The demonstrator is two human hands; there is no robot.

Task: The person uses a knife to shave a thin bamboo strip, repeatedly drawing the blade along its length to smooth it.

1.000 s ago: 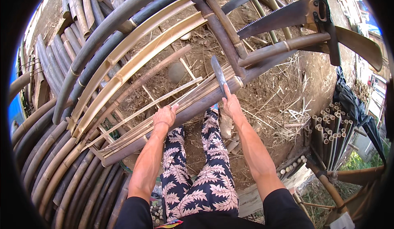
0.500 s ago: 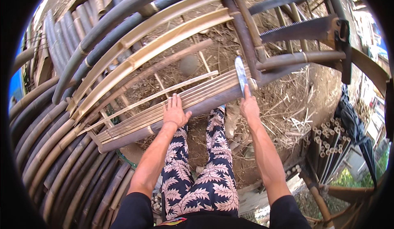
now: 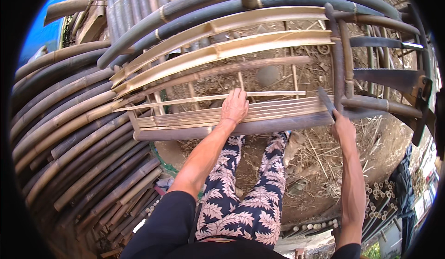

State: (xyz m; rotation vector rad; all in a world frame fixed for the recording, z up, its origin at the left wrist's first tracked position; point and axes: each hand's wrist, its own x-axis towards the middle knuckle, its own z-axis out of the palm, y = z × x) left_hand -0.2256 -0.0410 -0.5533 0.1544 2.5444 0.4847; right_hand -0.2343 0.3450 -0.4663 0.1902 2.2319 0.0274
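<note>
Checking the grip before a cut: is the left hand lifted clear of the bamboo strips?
No, the left hand lies flat on the bamboo strips, palm down with fingers spread.

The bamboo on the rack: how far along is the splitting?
Done: a bundle of thin strips lies on the rack. In hand: the left hand presses the strips; the right hand holds a blade at their end. Left: many whole poles stacked alongside.

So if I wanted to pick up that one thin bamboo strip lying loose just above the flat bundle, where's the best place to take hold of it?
Probably near the middle of the thin strip, pinched across its narrow width from above. It lies flat and long across the frame, so a mid-length grip should keep it balanced. The left hand already rests beside that spot on the bundle of slats, while the right hand holds a blade.
</note>
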